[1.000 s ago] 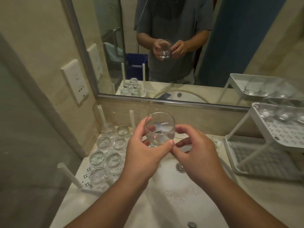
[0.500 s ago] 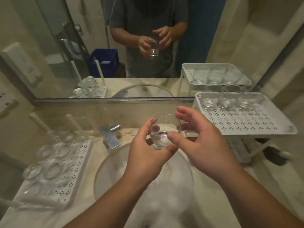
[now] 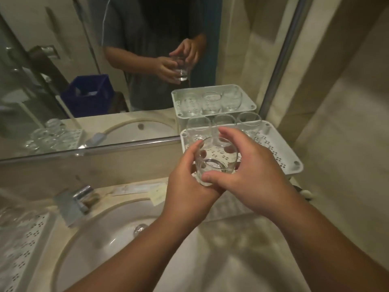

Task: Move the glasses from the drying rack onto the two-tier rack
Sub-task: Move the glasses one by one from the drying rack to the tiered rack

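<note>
Over at the far left, the drying rack [image 3: 23, 245] sits on the tabletop [image 3: 242, 239] beside the sink [image 3: 117, 228], its remaining glasses too blurred to count. Moving right, the left hand [image 3: 185, 186] curls around the near side of the glass [image 3: 215, 160], fingers wrapped on its wall. The glass sits between both hands, above the front edge of the two-tier rack [image 3: 290, 159], mouth tipped up and away from the person, base low and toward them, so its long axis leans forward rather than standing upright. The right hand [image 3: 248, 165] holds it too, thumb against the lower wall and fingers [image 3: 228, 133] arched over the rim.

Likely risks: with 2 hands sharing a smooth glass, a badly timed let-go could drop it into the sink. Just behind, 3 glasses [image 3: 223, 123] stand in a row on the top tier; setting this one down tilted or too far back could knock them.
</note>
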### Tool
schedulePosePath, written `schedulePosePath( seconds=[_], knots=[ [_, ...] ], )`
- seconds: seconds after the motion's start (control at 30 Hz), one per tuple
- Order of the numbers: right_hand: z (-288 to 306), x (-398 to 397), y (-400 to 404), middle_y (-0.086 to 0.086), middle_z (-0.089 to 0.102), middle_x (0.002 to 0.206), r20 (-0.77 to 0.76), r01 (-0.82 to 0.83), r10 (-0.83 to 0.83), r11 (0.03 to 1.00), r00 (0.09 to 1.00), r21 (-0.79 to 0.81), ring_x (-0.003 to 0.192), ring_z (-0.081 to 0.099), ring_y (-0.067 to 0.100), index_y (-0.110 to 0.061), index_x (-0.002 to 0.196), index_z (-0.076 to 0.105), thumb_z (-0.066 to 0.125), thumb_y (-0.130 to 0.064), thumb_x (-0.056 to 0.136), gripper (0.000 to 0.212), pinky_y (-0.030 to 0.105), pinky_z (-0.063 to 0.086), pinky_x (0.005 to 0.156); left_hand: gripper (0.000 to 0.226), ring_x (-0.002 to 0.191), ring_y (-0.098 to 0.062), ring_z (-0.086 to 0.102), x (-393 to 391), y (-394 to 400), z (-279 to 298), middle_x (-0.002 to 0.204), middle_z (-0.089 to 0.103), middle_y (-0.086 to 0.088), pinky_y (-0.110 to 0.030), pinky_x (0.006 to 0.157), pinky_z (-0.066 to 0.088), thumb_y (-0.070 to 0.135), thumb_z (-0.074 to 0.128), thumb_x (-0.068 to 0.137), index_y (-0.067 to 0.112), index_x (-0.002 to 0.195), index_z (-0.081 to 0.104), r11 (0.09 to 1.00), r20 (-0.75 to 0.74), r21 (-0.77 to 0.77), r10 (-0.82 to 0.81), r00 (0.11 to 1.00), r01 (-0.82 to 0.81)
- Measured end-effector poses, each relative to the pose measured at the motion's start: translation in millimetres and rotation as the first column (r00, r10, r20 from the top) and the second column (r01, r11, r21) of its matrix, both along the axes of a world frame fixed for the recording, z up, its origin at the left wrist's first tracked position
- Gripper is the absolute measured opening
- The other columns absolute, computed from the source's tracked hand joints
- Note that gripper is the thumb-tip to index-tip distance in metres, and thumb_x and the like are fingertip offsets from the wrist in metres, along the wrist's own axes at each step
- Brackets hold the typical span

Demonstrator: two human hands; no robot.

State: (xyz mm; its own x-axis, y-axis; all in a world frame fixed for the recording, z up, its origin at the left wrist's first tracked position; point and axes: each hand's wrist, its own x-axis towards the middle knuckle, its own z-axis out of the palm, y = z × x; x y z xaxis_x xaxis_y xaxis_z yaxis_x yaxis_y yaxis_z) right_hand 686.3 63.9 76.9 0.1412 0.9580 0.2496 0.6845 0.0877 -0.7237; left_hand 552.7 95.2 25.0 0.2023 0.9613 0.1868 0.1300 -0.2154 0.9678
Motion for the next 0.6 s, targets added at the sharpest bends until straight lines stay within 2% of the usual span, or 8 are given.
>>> schedulePosePath(
  seconds=[0.1, 0.2, 0.3, 0.43, 0.53, 0.6],
  knots=[
    [-4.9, 27.7, 3.9, -0.02, 0.055, 0.135, -0.008, 0.04, -0.04, 0.999, 0.999, -0.005, 0.113, 0.055, -0.003, -0.044, 0.141, 0.039, 0.083, -0.058, 0.054, 0.099, 0.025, 0.048, 0.093, 0.082, 0.114, 0.006, 0.059, 27.2, 7.1, -1.4, 0.123, 0.06, 0.029, -0.035, 0.09, 0.058, 0.049, 0.081, 0.052, 0.07, 0.121, 0.043, 1.0, -0.047, 0.025, -0.018, 0.999, 0.019],
    [-9.0, 51.7, 8.7, -0.02, 0.058, 0.128, -0.015, 0.089, -0.089, 0.996, 0.996, -0.009, 0.106, 0.056, -0.008, -0.041, 0.141, 0.042, 0.083, -0.057, 0.055, 0.097, 0.021, 0.048, 0.085, 0.087, 0.116, 0.005, 0.058, 52.8, 15.1, -3.0, 0.129, 0.06, 0.021, -0.036, 0.092, 0.057, 0.051, 0.079, 0.052, 0.059, 0.13, 0.042, 0.998, -0.077, 0.03, -0.044, 0.996, 0.046],
    [-13.0, 73.3, 12.9, -0.02, 0.06, 0.122, -0.037, 0.147, -0.147, 0.989, 0.988, 0.004, 0.102, 0.057, -0.006, -0.038, 0.137, 0.047, 0.086, -0.051, 0.058, 0.089, 0.025, 0.051, 0.083, 0.092, 0.118, 0.003, 0.057, 77.1, 22.7, -3.3, 0.134, 0.059, 0.019, -0.035, 0.096, 0.054, 0.054, 0.075, 0.054, 0.05, 0.139, 0.039, 0.994, -0.124, 0.048, -0.095, 0.988, 0.101],
    [-17.9, 100.4, 19.5, -0.019, 0.061, 0.119, -0.033, 0.211, -0.211, 0.978, 0.977, -0.004, 0.099, 0.056, -0.007, -0.036, 0.135, 0.05, 0.087, -0.045, 0.062, 0.082, 0.015, 0.044, 0.073, 0.093, 0.124, -0.004, 0.055, 104.7, 34.4, -5.9, 0.141, 0.054, 0.014, -0.038, 0.1, 0.052, 0.045, 0.079, 0.065, 0.041, 0.147, 0.035, 0.981, -0.185, 0.042, -0.177, 0.967, 0.187],
    [-21.1, 116.5, 26.2, -0.017, 0.061, 0.12, -0.041, 0.241, -0.242, 0.97, 0.969, -0.03, 0.098, 0.057, -0.004, -0.032, 0.136, 0.051, 0.087, -0.042, 0.064, 0.081, 0.017, 0.045, 0.075, 0.092, 0.125, -0.011, 0.053, 122.6, 44.0, -11.2, 0.143, 0.05, 0.009, -0.039, 0.102, 0.049, 0.038, 0.083, 0.072, 0.034, 0.15, 0.033, 0.977, -0.259, 0.053, -0.187, 0.948, 0.208],
    [-25.3, 124.1, 31.8, -0.015, 0.062, 0.12, -0.034, 0.267, -0.269, 0.963, 0.963, -0.039, 0.099, 0.059, 0.001, -0.031, 0.137, 0.051, 0.087, -0.042, 0.065, 0.081, 0.016, 0.044, 0.075, 0.092, 0.123, -0.013, 0.052, 133.2, 50.1, -14.3, 0.14, 0.05, 0.006, -0.034, 0.102, 0.047, 0.039, 0.082, 0.072, 0.03, 0.15, 0.034, 0.977, -0.312, 0.069, -0.173, 0.934, 0.204]
  ],
)
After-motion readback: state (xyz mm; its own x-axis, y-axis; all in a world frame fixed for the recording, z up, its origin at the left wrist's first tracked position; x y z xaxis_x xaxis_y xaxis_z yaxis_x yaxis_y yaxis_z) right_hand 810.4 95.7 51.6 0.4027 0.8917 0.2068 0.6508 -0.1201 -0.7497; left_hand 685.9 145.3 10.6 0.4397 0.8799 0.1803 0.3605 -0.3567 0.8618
